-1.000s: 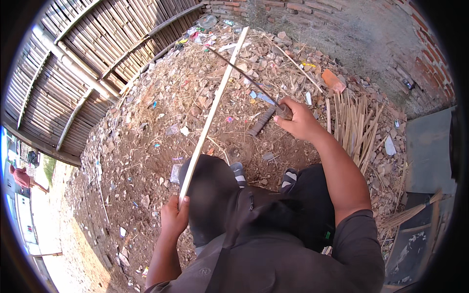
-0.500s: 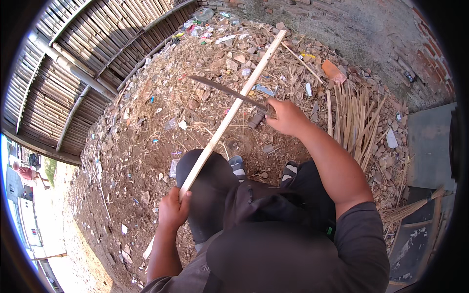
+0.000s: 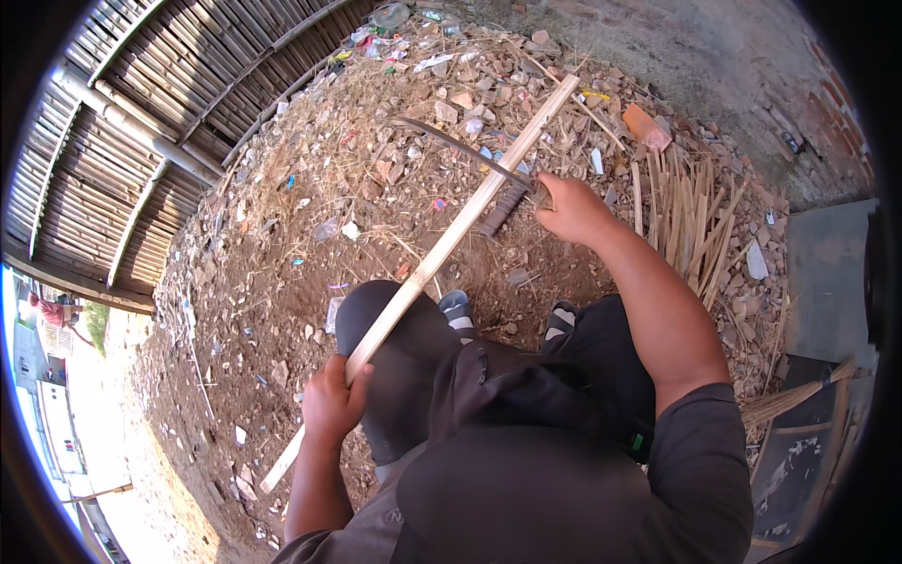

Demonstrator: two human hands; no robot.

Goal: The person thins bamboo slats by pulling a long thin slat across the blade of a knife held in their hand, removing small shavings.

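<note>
Change over the last 1 s: the long, flat, pale strip of wood or bamboo [image 3: 447, 241] has swung to the right and slid back, so its near end now sticks out behind the left hand [image 3: 334, 399] and less of it runs out ahead. The crossing point with the long, thin, dark metal blade [image 3: 460, 145] has moved from near the tip to close to the handle. My read: shorter free length in front, with the blade set for work on the far half; can't tell if the 2 actually touch. Hands: left has fingers and thumb closed round the strip, beside the black-clad left knee [image 3: 366, 305]; right [image 3: 575, 211] is curled round the blade's handle, grip mostly hidden. Strip is off the ground, slanting from lower left to upper right. Below the crossing, a brown, ribbed, rod-shaped object [image 3: 505, 209] lies on the brown, rubble-strewn soil [image 3: 507, 296]; a pile of thin, pale split strips [image 3: 691, 226] is to the right. Markings: small round pale emblem [image 3: 395, 516] on the dark grey shirt [image 3: 695, 451], partly hidden; tiny green tag [image 3: 638, 440] on the dark clothing, unreadable. No legible marking on strip or blade.
</note>
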